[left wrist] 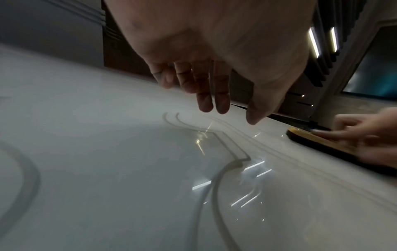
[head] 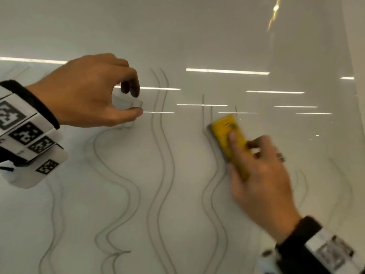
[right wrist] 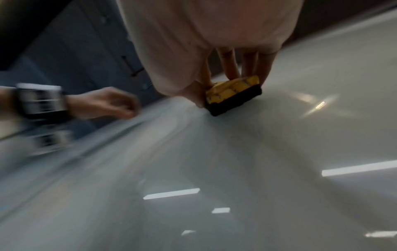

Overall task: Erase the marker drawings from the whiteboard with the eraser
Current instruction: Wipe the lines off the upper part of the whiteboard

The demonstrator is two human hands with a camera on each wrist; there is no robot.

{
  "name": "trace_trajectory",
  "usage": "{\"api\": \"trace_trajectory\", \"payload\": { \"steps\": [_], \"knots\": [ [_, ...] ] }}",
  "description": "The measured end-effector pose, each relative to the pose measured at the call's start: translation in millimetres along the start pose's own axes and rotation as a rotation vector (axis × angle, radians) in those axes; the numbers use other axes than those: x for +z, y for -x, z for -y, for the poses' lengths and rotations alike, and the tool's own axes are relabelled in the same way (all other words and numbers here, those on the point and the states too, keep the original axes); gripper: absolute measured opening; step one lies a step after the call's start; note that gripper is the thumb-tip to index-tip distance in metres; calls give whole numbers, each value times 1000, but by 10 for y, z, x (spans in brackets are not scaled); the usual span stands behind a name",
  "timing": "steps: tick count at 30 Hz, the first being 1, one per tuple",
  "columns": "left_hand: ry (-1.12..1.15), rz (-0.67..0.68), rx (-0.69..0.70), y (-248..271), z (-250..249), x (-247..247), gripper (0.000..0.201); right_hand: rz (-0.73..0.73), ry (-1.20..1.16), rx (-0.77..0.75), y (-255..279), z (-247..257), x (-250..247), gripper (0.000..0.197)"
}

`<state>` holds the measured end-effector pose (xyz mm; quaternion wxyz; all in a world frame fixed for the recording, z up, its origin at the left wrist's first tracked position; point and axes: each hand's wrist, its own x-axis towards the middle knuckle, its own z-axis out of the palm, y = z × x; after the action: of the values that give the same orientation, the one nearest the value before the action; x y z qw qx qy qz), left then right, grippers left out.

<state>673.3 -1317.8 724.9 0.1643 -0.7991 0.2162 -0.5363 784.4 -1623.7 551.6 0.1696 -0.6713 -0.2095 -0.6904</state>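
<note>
While pressed flat against the glossy white whiteboard [head: 197, 36], clamped in the grip of the right hand [head: 262, 175]: a rectangular eraser with a yellow back and a black felt pad [head: 227, 133], toward the right edge of the whiteboard, at the upper end of a pair of wavy lines. Forefinger laid along the yellow back, thumb on the near long side, remaining fingers curled over the far side; same hold seen from the right wrist view, with felt down on the whiteboard and fingertips around the yellow body [right wrist: 232, 91]. Dark ring [head: 281, 157] on one finger of that hand. Blurred in every view, both hand and eraser. Running top to bottom across the middle and left of the whiteboard, doubled wavy grey marker lines [head: 164, 155]; fainter grey traces to the right of the eraser. Over the upper left part, left hand [head: 85, 91], grip slack and around nothing: fingers loosely bent, thumb tip low beside a small angular outline drawn there; contact with the whiteboard not clear. From the left wrist view, fingers hanging down above that outline [left wrist: 214, 42], eraser off to the right [left wrist: 318, 141]. On both wrists, black bands bearing white blocks with black-and-white square codes [head: 23, 131]. Across the gloss, reflected strips of ceiling light.
</note>
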Motion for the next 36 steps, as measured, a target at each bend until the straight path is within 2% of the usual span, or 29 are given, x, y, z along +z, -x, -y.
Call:
{"api": "trace_trajectory", "payload": {
  "steps": [2,4,7,9,10,12,13,16,18,19,21,24,26,29,31,33,36],
  "knots": [
    [-29,-6,18,-35,-23,-17,47,91,-39,-116,251,157,28,57],
    [-56,-25,24,-16,-6,-31,50,76,-10,-106,105,-83,-17,56],
    [-96,-18,23,40,129,-95,65,-81,98,173,-349,-702,-152,58],
    [-147,-1,21,95,246,-145,82,-84,95,404,-521,-890,-222,56],
    [-177,12,15,132,299,-161,89,-82,90,444,-537,-830,-201,57],
    [-219,53,7,191,370,-165,97,-84,88,366,-485,-452,-96,56],
    [-225,79,8,208,374,-158,97,-84,57,251,-408,-191,-26,57],
    [-185,103,12,213,356,-156,90,61,-29,-86,-34,518,181,57],
    [-123,83,9,236,349,-167,83,98,-49,-170,-98,501,148,55],
    [-101,74,6,267,370,-179,81,84,-41,-150,-243,365,126,56],
    [-112,85,0,356,448,-212,84,-12,17,-11,-661,31,103,57],
    [-205,130,-15,502,624,-269,100,-41,25,225,-1191,-202,54,55],
    [-274,157,-32,585,727,-298,115,-40,39,179,-1089,60,120,56],
    [-328,177,-28,632,780,-314,133,36,-37,-69,-387,579,209,58],
    [-317,163,-18,646,771,-313,139,110,-63,-192,-13,724,196,56],
    [-305,158,-14,661,772,-335,143,128,-40,-234,-187,531,150,57],
    [-306,194,-28,710,816,-392,151,1,22,-49,-942,205,140,58]
  ]
}}
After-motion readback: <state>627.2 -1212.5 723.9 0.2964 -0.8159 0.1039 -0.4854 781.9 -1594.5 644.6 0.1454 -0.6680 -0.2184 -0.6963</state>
